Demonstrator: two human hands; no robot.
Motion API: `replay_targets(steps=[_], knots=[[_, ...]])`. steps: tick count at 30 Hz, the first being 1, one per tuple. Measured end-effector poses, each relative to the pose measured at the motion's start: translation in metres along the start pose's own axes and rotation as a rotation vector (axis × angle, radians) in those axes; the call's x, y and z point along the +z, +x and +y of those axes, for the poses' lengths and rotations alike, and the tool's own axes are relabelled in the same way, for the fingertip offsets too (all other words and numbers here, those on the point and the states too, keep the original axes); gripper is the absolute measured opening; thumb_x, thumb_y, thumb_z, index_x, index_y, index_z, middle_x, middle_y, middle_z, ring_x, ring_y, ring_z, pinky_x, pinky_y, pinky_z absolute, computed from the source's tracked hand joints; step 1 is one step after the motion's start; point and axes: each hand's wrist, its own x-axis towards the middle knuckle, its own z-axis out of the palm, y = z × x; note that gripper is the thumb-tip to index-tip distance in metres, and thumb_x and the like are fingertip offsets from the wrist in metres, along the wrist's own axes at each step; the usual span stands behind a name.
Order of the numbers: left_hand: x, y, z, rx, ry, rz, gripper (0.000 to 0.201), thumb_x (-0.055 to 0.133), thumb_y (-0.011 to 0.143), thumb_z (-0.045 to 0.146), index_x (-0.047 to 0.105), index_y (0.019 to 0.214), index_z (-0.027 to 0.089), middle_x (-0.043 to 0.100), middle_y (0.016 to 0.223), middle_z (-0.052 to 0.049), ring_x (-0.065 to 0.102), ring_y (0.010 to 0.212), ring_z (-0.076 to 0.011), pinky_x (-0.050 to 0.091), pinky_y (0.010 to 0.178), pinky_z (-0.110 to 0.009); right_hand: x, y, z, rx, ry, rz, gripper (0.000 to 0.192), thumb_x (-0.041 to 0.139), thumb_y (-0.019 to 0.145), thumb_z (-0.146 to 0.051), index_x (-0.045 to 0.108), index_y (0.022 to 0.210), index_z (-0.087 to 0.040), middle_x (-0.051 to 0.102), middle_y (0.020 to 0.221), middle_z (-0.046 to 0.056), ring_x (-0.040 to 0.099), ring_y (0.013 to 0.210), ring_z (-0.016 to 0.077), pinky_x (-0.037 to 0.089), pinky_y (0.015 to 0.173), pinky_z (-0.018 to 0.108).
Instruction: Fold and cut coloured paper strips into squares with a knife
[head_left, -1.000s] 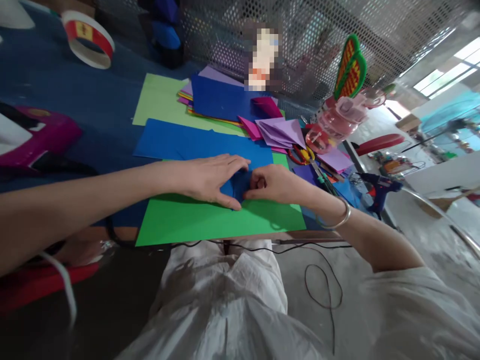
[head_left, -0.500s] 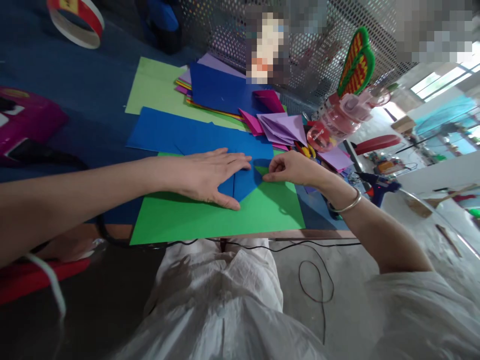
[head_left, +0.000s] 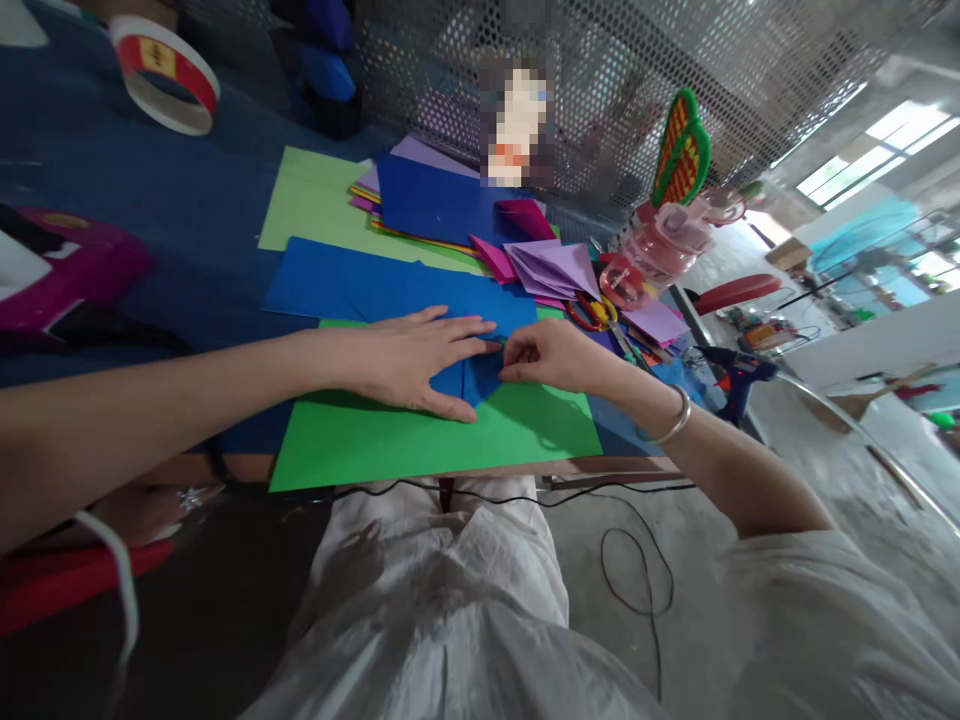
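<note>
Between both hands, blue paper [head_left: 471, 377], left hand [head_left: 409, 358] flat, right hand [head_left: 551, 357] pinching

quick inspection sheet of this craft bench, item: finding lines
surface: blue table, mostly under paper sheets
job's things: folded blue paper on a green sheet; a larger blue sheet behind
clutter: paper stack, purple folded pieces, scissors, pink jar, tape roll, magenta case
grips: left hand flat on the blue paper; right hand pinching its edge, bangle on the wrist
cables: black wire along the table edge, looping to the floor
surroundings: mesh screen behind, glue gun at right, window beyond
</note>
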Motion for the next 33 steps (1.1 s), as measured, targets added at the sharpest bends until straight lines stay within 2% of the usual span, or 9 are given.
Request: replay_targets(steps=[7,13,16,22,28,33], knots=[[-0.001,0.001,0.001,0.018,-0.009,0.008,0.1,0.057,0.088,0.084,0.038,0.164,0.022,0.022,0.178,-0.015,0.017,0.166,-0.034,0.003,0.134,-0.054,-0.015,0.013,-0.016,-0.055,-0.121,-0.165,0.007,0.081,0.081,-0.023,0.078,0.079,-0.017,0.068,0.067,-0.003,0.063,0.069,0.0128,0.042,0.069,0.025],[0.001,0.0,-0.001,0.043,-0.032,0.042,0.093,0.061,0.088,0.081,0.048,0.158,0.02,0.031,0.175,-0.016,0.022,0.165,-0.0362,0.006,0.134,-0.052,-0.009,0.013,-0.03,-0.054,-0.142,-0.201,0.005,0.082,0.081,-0.021,0.079,0.079,-0.017,0.069,0.068,-0.002,0.064,0.069,0.0137,0.043,0.07,0.026],[0.002,0.0,-0.002,0.048,-0.042,0.046,0.094,0.062,0.088,0.081,0.048,0.158,0.019,0.032,0.174,-0.018,0.021,0.165,-0.0366,0.007,0.133,-0.053,-0.005,0.012,-0.036,-0.077,-0.145,-0.216,0.005,0.082,0.081,-0.02,0.079,0.079,-0.017,0.07,0.069,-0.002,0.065,0.071,0.014,0.042,0.071,0.026],[0.001,0.0,-0.002,0.059,-0.044,0.041,0.091,0.063,0.088,0.078,0.041,0.161,0.028,0.023,0.178,-0.013,0.017,0.166,-0.0323,0.006,0.133,-0.054,0.0,0.008,-0.048,-0.099,-0.21,-0.209,0.003,0.083,0.081,-0.016,0.081,0.081,-0.018,0.073,0.073,-0.001,0.064,0.071,0.0135,0.04,0.069,0.027],[0.0,0.0,-0.003,0.06,-0.074,0.032,0.091,0.066,0.086,0.079,0.043,0.16,0.029,0.023,0.179,-0.012,0.016,0.166,-0.034,0.005,0.133,-0.056,-0.001,0.007,-0.052,-0.094,-0.222,-0.21,0.004,0.084,0.082,-0.016,0.081,0.081,-0.018,0.073,0.073,-0.001,0.064,0.07,0.0137,0.04,0.068,0.027],[0.0,0.001,-0.007,0.077,-0.074,0.003,0.1,0.067,0.084,0.08,0.035,0.165,0.029,0.016,0.18,-0.013,0.014,0.167,-0.0344,0.003,0.133,-0.057,0.0,0.008,-0.051,-0.098,-0.202,-0.234,0.002,0.083,0.085,-0.015,0.081,0.084,-0.016,0.074,0.074,0.0,0.065,0.072,0.0145,0.042,0.07,0.028]])
